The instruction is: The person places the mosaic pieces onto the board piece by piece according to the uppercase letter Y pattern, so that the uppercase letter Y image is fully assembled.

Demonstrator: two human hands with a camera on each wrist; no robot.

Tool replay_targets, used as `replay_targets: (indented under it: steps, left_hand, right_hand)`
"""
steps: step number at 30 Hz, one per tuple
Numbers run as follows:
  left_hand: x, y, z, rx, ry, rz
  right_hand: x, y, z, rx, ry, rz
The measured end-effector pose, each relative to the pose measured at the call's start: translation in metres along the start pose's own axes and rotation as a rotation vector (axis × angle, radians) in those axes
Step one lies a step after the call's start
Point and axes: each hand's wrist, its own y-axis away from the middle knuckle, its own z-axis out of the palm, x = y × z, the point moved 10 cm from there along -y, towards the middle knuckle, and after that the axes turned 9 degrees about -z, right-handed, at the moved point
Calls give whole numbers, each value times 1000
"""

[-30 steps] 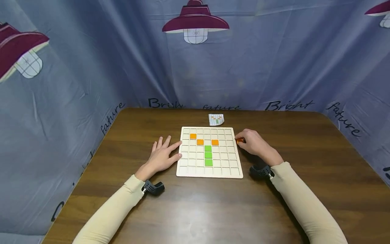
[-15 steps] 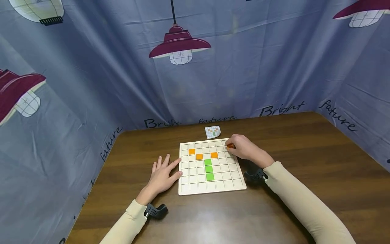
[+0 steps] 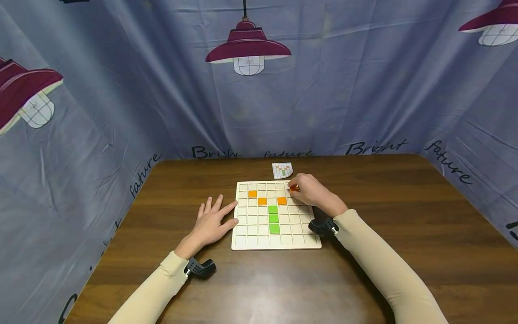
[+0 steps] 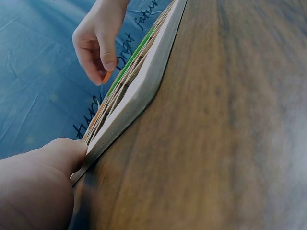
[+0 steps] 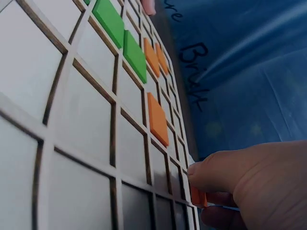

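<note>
A pale square grid board (image 3: 251, 240) lies on the table, with three green tiles (image 3: 273, 218) in a column and three orange tiles (image 3: 262, 201) seated in its cells. My right hand (image 3: 310, 191) pinches another orange tile (image 5: 197, 196) between thumb and fingers, over the board's upper right cells. In the left wrist view that held orange tile (image 4: 107, 77) shows at the fingertips, just above the board. My left hand (image 3: 210, 225) lies flat at the board's left side, fingers spread, with thumb and index fingertip at its edge.
A small paper card (image 3: 282, 170) printed with a coloured grid lies just beyond the board's far edge. The brown wooden table (image 3: 259, 288) reaches back to a blue curtain (image 3: 323, 99) with printed lamps. Each wrist wears a black camera mount (image 3: 200, 268).
My right hand has carried the orange tile from beside the board's right edge leftward over its upper right cells. My left hand keeps its place at the edge. The head view has shifted.
</note>
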Motion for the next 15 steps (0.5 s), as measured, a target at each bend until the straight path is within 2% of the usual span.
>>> replay_targets:
  steps: [5,9,15]
  left_hand:
    - [-5,1,-9,5,-7,1]
    - [-5,2,-14,28,4,11]
    - [4,3,-3,38,38,22]
  right_hand:
    - [-10,-14,7,-27,-26,-23]
    - [-14,-18,7,-13,-32,-35]
    - [-10,-7,9,-23,-26,-53]
